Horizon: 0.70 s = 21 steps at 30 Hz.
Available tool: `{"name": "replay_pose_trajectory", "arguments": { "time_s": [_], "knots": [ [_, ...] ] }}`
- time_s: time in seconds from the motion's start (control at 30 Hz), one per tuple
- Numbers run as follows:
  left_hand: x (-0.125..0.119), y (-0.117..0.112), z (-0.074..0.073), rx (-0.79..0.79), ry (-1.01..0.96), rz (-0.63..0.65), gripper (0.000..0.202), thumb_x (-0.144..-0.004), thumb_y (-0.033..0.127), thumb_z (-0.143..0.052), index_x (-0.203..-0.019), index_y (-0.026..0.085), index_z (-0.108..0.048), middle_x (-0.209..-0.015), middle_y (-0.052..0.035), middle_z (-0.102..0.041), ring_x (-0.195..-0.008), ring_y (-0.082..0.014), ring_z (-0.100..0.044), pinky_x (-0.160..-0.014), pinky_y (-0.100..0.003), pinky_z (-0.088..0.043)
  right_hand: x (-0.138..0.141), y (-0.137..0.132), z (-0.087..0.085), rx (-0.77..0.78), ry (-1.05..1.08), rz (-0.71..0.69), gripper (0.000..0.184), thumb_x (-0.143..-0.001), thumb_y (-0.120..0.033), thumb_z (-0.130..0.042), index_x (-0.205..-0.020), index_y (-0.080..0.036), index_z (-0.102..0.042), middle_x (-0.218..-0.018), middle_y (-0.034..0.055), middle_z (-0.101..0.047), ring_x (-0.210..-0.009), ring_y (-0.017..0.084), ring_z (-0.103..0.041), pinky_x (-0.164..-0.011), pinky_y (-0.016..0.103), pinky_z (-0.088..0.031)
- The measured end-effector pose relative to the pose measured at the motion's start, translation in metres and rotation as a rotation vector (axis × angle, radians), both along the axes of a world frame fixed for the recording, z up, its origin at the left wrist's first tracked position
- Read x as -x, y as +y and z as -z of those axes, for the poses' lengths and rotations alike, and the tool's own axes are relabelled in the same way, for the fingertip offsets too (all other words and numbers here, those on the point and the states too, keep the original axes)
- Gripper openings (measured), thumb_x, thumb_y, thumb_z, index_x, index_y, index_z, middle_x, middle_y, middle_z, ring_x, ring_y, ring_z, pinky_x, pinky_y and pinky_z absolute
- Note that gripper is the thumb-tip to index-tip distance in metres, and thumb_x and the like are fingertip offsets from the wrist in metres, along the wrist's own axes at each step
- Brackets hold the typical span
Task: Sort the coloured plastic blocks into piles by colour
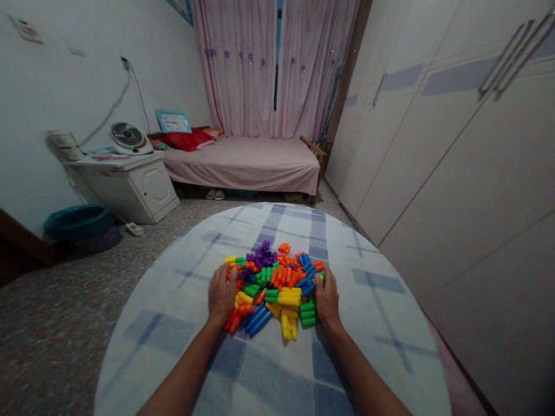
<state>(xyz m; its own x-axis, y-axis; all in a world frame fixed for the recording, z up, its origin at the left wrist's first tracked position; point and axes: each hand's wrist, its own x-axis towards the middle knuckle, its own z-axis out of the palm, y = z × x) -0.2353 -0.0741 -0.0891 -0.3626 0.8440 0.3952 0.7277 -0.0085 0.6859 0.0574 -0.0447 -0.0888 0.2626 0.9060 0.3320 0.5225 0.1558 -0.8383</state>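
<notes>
A heap of coloured plastic building pieces [277, 286], orange, yellow, green, blue and purple, lies in the middle of a round table covered with a white and blue checked cloth [182, 312]. My left hand [222, 296] rests against the left side of the heap, fingers together and lying over the pieces. My right hand [327, 299] presses against the right side in the same way. Both palms face inward, with the heap between them. Neither hand has lifted a piece off the cloth.
Beyond the table stands a bed [247, 162] with a pink cover under pink curtains. A white bedside cabinet [130, 188] with a small fan [129, 137] is at the left, a teal basin [78, 222] on the floor. White wardrobe doors [455, 173] fill the right.
</notes>
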Motion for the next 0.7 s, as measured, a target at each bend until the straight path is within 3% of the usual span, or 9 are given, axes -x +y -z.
{"name": "replay_pose_trajectory", "arguments": {
  "time_s": [0.1, 0.2, 0.43, 0.57, 0.7],
  "knots": [
    [-0.015, 0.015, -0.006, 0.004, -0.097, -0.004, 0.051, -0.091, 0.048, -0.032, -0.122, 0.014, -0.055, -0.130, -0.0153, -0.055, -0.128, -0.0261, -0.045, -0.113, -0.047, -0.030, 0.013, 0.007, -0.003, 0.032, 0.011, -0.016, 0.065, -0.088, -0.057, -0.034, -0.134, -0.012, -0.046, -0.140, 0.0173, -0.045, -0.132, 0.029, -0.038, -0.111, 0.050, -0.026],
    [-0.023, 0.027, -0.010, -0.025, -0.187, 0.065, 0.048, -0.092, 0.047, -0.032, -0.119, 0.016, -0.056, -0.128, -0.0127, -0.056, -0.126, -0.0240, -0.047, -0.112, -0.046, -0.032, 0.019, 0.011, -0.007, 0.006, -0.003, -0.058, 0.060, -0.088, -0.055, -0.037, -0.129, -0.015, -0.052, -0.137, 0.0138, -0.050, -0.131, 0.027, -0.039, -0.112, 0.048, -0.024],
    [-0.020, 0.039, -0.026, 0.049, -0.385, 0.254, 0.045, -0.091, 0.043, -0.033, -0.114, 0.015, -0.060, -0.127, -0.0114, -0.060, -0.124, -0.0213, -0.051, -0.113, -0.042, -0.031, 0.013, 0.022, -0.023, 0.042, 0.116, -0.243, 0.052, -0.084, -0.051, -0.044, -0.118, -0.017, -0.062, -0.126, 0.0112, -0.061, -0.120, 0.025, -0.052, -0.106, 0.043, -0.035],
    [-0.012, 0.015, -0.035, -0.029, -0.462, 0.135, 0.046, -0.092, 0.046, -0.033, -0.114, 0.016, -0.060, -0.125, -0.0117, -0.060, -0.121, -0.0213, -0.052, -0.111, -0.042, -0.034, 0.000, 0.011, -0.025, 0.053, 0.195, -0.137, 0.055, -0.084, -0.052, -0.042, -0.121, -0.016, -0.059, -0.128, 0.0124, -0.059, -0.120, 0.025, -0.052, -0.105, 0.042, -0.035],
    [-0.017, -0.030, -0.026, -0.122, -0.429, -0.055, 0.051, -0.093, 0.050, -0.033, -0.124, 0.016, -0.055, -0.134, -0.0119, -0.052, -0.129, -0.0213, -0.044, -0.114, -0.042, -0.030, -0.008, -0.018, -0.019, 0.053, 0.214, 0.049, 0.058, -0.086, -0.053, -0.037, -0.127, -0.014, -0.052, -0.132, 0.0142, -0.054, -0.124, 0.025, -0.048, -0.105, 0.041, -0.034]
  ]
}}
